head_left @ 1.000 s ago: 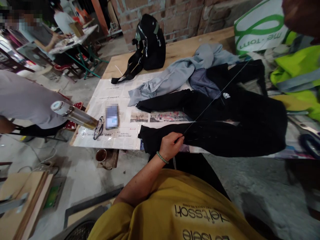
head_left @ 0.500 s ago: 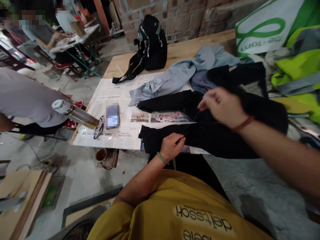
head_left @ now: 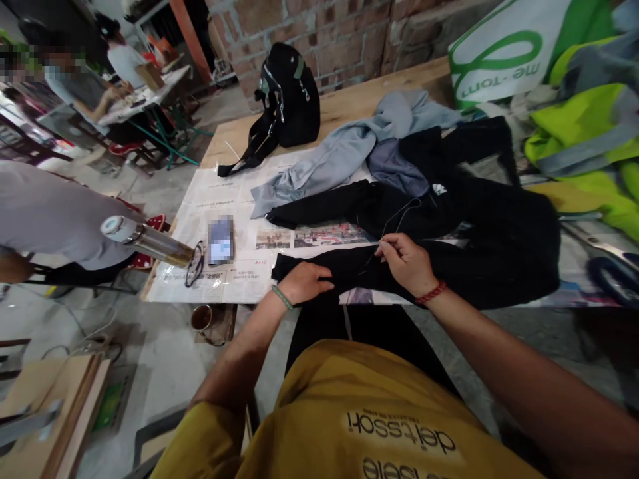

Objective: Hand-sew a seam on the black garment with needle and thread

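A black garment (head_left: 479,233) with a small white logo lies on the newspaper-covered table, its near sleeve-like part stretched to the left in front of me. My left hand (head_left: 305,283) rests on that part close to its left end, fingers extended and thumb apart. To its right, my right hand (head_left: 402,263) is closed in a pinch just over the same cloth. A thin pale thread (head_left: 399,213) rises from its fingertips and loops across the dark fabric. Whether a needle is also in the pinch is too small to tell.
Light grey cloth (head_left: 319,159) and a black bag (head_left: 297,100) lie beyond. A phone (head_left: 220,239), glasses (head_left: 194,265) and a bottle (head_left: 144,241) are at left. Scissors (head_left: 599,249) and a yellow-green garment (head_left: 589,140) are at right. A seated person (head_left: 54,213) is nearby.
My right hand has come down from its raised position to the near part of the garment. My left hand has shifted left and opened from a pinch.
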Demonstrator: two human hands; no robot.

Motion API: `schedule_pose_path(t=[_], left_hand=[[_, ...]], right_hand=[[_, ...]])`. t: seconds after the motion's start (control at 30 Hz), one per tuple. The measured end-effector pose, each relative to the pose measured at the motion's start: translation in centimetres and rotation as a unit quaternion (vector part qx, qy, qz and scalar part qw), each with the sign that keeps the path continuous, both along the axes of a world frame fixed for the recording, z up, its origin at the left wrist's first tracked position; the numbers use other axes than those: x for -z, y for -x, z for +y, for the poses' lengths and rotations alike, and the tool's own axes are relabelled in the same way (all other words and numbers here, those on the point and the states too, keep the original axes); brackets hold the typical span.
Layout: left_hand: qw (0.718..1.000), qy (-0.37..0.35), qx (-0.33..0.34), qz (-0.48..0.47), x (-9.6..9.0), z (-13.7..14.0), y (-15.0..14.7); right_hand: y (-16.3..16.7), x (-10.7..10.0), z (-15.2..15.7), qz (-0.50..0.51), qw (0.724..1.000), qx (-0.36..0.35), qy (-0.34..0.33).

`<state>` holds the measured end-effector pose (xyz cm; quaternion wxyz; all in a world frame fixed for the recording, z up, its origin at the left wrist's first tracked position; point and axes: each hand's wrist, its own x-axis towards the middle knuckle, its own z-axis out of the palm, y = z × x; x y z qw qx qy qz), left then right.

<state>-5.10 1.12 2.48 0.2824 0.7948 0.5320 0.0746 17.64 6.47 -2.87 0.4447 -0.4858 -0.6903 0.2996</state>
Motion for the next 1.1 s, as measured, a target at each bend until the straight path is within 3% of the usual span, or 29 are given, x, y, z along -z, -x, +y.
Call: schedule_pose_path(t=[0.07, 0.13, 0.2, 0.27, 0.37, 0.47, 0.57, 0.63, 0.73, 0.83, 0.93, 1.0, 1.03, 1.1], left_hand=[[0.993, -0.096, -0.039, 0.060, -1.2, 0.6, 0.6], [0.961, -0.236, -0.065, 0.133, -1.6, 1.0, 0.5], [0.921, -0.344, -0.052, 0.174, -1.1, 1.0, 0.2], [0.906, -0.387, -0.029, 0.168, 0.5, 0.6, 0.0], [0.916, -0.369, -0.071, 0.141, 3.2, -0.5, 0.8], [0.925, -0.334, -0.137, 0.120, 3.9, -1.4, 2.3], [0.933, -0.300, -0.192, 0.053, 1.9, -1.8, 4.1], [0.939, -0.259, -0.222, -0.048, -0.1, -1.8, 5.4], [0.957, -0.131, -0.207, -0.157, -1.8, -1.9, 7.2], [0.980, -0.036, -0.148, -0.127, -1.2, -2.1, 8.6], [0.981, -0.119, -0.151, 0.031, 0.3, -2.5, 8.6], [0.946, -0.221, -0.182, 0.150, 0.5, -2.7, 7.6], [0.927, -0.264, -0.192, 0.186, 0.4, -2.7, 6.8], [0.910, -0.324, -0.191, 0.173, -0.2, -2.5, 4.9]], right_hand=[[0.0, 0.2, -0.1, 0.017, 1.000, 0.003, -0.019], [0.0, 0.3, -0.2, 0.029, 0.998, 0.019, -0.045], [-0.1, 0.2, -0.3, 0.044, 0.996, 0.045, -0.066], [-0.4, 0.1, -0.5, 0.061, 0.993, 0.068, -0.076], [-0.8, 0.2, -0.8, 0.080, 0.991, 0.072, -0.074], [-1.0, 0.6, -0.9, 0.084, 0.993, 0.057, -0.061], [-0.8, 0.7, -0.7, 0.093, 0.992, 0.068, -0.055], [-0.8, 0.7, -0.6, 0.106, 0.990, 0.080, -0.047], [-0.8, 0.7, -0.5, 0.108, 0.990, 0.079, -0.042], [-0.9, 0.7, -0.6, 0.107, 0.991, 0.067, -0.044], [-0.9, 0.7, -0.7, 0.109, 0.991, 0.059, -0.045], [-0.9, 0.6, -0.8, 0.108, 0.992, 0.058, -0.044], [-0.8, 0.6, -0.8, 0.106, 0.992, 0.059, -0.043], [-0.8, 0.6, -0.9, 0.105, 0.992, 0.059, -0.046]])
